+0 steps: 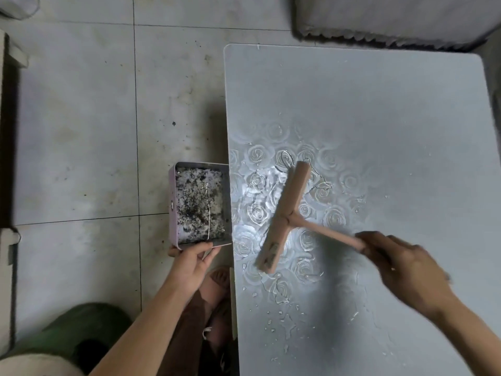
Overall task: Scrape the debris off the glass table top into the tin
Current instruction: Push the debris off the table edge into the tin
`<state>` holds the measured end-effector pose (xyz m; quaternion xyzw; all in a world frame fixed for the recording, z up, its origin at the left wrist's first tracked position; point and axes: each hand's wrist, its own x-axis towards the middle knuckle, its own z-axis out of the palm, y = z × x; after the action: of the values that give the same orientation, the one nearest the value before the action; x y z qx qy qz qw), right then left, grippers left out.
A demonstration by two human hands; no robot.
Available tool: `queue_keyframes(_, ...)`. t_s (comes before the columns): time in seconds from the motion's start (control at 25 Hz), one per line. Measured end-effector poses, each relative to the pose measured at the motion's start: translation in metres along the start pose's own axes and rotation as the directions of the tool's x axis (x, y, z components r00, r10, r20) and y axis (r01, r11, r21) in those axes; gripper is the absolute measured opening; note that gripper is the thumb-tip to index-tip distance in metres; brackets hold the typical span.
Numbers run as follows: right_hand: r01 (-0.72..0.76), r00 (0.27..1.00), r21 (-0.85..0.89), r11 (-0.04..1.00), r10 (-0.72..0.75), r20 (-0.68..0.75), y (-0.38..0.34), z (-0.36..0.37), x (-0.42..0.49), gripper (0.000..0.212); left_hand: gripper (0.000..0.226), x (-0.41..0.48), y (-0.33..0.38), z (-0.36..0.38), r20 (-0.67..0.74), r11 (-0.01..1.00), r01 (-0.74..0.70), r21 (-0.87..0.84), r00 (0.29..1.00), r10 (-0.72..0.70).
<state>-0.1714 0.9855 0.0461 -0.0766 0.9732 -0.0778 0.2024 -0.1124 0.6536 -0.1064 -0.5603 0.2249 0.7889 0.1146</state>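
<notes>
At nine o'clock, stained floor tiles; at seven o'clock, a green rounded object, too blurred to name.

Just left of centre, the tin, open side up, held off the floor with its right wall against the left edge of the glass table top. Inside, a speckled layer of dark and pale debris.

At the tin's six o'clock end, the left hand, thumb over the near rim and fingers curled under it, gripping.

Below that, a bare foot beside the table edge.

At centre, on the rose-patterned glass, a wooden T-shaped scraper, blade running from one o'clock to seven o'clock, handle pointing to four o'clock.

Around the handle's end, the right hand, motion-blurred, fingers wrapped round the wood.

Toward six o'clock on the glass, scattered pale flecks.

At one o'clock, a scalloped fabric edge.
</notes>
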Motion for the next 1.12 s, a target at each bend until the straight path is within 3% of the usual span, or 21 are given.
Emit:
queue_keyframes(0.12,-0.069,0.997,-0.112,0.991,0.072,0.023,0.039,-0.037,0.015,0.020,0.031,0.001,0.000,-0.001,0.010,1.000,0.019,-0.010,1.000,-0.019)
queue_keyframes(0.24,-0.107,0.978,-0.137,0.985,0.129,0.163,0.051,-0.057,0.046,0.028,0.030,0.003,0.001,-0.001,0.007,1.000,0.017,-0.021,1.000,-0.017)
queue_keyframes(0.44,0.144,0.971,-0.136,0.980,-0.114,0.211,0.000,-0.036,0.085,0.022,0.039,0.003,0.001,0.003,-0.027,1.000,0.013,0.000,1.000,-0.013)
queue_keyframes(0.64,0.431,0.899,-0.137,0.892,-0.411,0.149,-0.051,-0.030,0.097,0.019,0.029,0.004,0.003,0.005,-0.060,0.999,0.029,-0.017,0.998,-0.030)
queue_keyframes(0.76,0.300,0.950,-0.118,0.947,-0.285,0.131,-0.021,-0.062,0.102,0.024,0.029,0.005,0.005,0.006,-0.046,0.999,0.037,-0.034,0.998,-0.039)
queue_keyframes(0.84,0.169,0.980,-0.193,0.966,-0.144,0.139,0.002,-0.081,0.111,0.031,0.031,0.008,0.007,0.008,-0.032,0.999,0.039,-0.027,0.999,-0.040)
queue_keyframes(0.92,0.131,0.982,-0.269,0.954,-0.087,0.169,0.005,-0.083,0.118,0.031,0.044,0.011,0.009,0.010,-0.010,0.999,0.042,-0.019,0.999,-0.042)
queue_keyframes(1.0,0.180,0.973,-0.251,0.951,-0.135,0.187,-0.017,-0.069,0.124,0.025,0.050,0.014,0.011,0.009,0.002,0.999,0.037,-0.017,0.999,-0.037)
queue_keyframes(1.12,0.348,0.931,-0.260,0.901,-0.298,0.212,-0.069,-0.031,0.130,0.027,0.030,0.015,0.012,0.010,-0.012,0.999,0.025,-0.035,1.000,-0.025)
